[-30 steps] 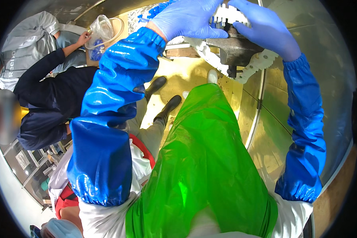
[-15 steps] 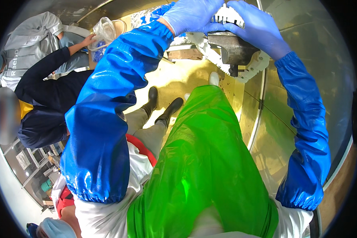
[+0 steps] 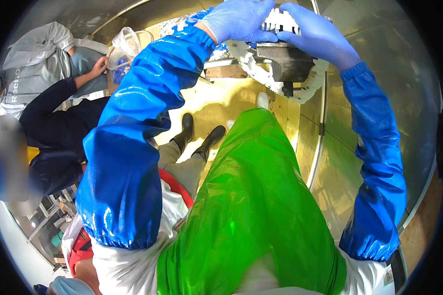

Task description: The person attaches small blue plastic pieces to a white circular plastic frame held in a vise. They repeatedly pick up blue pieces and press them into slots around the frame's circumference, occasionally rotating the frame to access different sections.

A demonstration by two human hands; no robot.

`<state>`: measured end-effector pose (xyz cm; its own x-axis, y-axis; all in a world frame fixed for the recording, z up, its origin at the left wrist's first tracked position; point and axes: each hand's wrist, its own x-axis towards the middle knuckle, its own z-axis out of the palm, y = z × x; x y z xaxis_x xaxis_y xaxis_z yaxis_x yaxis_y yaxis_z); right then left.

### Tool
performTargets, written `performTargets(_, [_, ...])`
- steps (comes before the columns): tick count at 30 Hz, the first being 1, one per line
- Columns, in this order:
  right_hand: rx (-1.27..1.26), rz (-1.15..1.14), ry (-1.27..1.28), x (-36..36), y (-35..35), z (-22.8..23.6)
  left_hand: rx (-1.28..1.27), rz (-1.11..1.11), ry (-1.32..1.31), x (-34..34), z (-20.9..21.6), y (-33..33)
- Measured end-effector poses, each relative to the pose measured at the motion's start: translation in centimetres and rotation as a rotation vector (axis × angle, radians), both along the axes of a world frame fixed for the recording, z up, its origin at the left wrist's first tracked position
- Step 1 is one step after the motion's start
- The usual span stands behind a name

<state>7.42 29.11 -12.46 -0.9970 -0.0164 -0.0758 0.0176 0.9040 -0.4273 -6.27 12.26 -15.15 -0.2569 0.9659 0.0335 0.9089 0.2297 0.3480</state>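
Note:
My left hand [image 3: 237, 20], in a blue-violet glove, grips a white toothed plastic link belt [image 3: 279, 20] from its left side. On the other side my right hand [image 3: 324, 37], gloved alike, curves its fingers and thumb around the same stretch. Part of the left fingers is hidden behind the belt. Just below the hands is a dark metal anvil-like block [image 3: 293, 63]. A loop of the white belt hangs down around and beneath this block. Blue plastic pieces [image 3: 196, 18] lie beside my left wrist.
A co-worker [image 3: 59, 118] in dark sleeves stands at the left, one hand by a clear plastic bag [image 3: 125, 46]. Another person in a grey jacket [image 3: 34, 64] is behind. Boots [image 3: 211, 138] stand on the yellowish floor [image 3: 221, 93]. Metal panels [image 3: 389, 73] rise at the right.
My hands stay around the belt, with the right thumb and fingers shifted slightly. The view has moved a little. The co-worker's head at the left has come lower.

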Motion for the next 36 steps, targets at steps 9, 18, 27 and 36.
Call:
performTargets(9, [-0.174, -0.049, -0.077, 1.5, 2.7, 0.6, 0.112, 0.006, 0.001, 0.2, -2.3, 0.4])
performTargets(18, [-0.291, 0.056, 0.048, 1.9, 5.1, -0.8, -0.06, 0.021, 0.006, 0.8, -1.3, 1.8])
performTargets(27, [-0.006, 0.118, 0.129, 1.8, 4.7, -1.2, -0.177, 0.018, 0.048, 2.5, 0.6, 3.2])
performTargets(36, [-0.196, 0.169, -0.032, 0.5, 6.2, -1.9, -0.255, 0.323, -0.275, 3.9, 0.6, 5.3])
